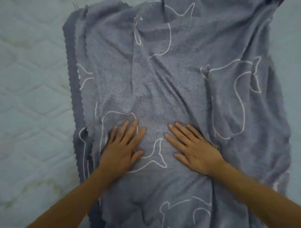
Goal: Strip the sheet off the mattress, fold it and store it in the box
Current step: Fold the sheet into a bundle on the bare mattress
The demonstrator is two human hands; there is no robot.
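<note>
Sheet (176, 86): grey-blue fabric with white outline whale figures, lying in a rough multi-layered rectangle on the bare quilted mattress (22, 92). It is already off the mattress as a cover and partly folded; stacked scalloped edges show along its left side, and a bunched ridge runs down the right side. Creases cross the middle panel. The near end hangs over the mattress edge toward the person.

Handling judgement: the cloth looks soft, limp and light, with a slightly napped weave that should grip itself rather than slide. It will not hold a crease unaided and layers may shift when lifted. No fragility apparent. The best holds appear to be the far corners or the stacked left edge, pinched through all layers so the fold stays aligned; the loose right-hand bunch wants straightening first.

Left hand (122, 149): flat on the sheet, palm down, fingers spread, gripping nothing. Right hand (192, 146): likewise flat and open, pressing the cloth just beside the left, a narrow strip of fabric between them. Both appear to be smoothing the centre.

Box: not in view. Storage step not yet begun; further folds look necessary before the bundle is compact.
</note>
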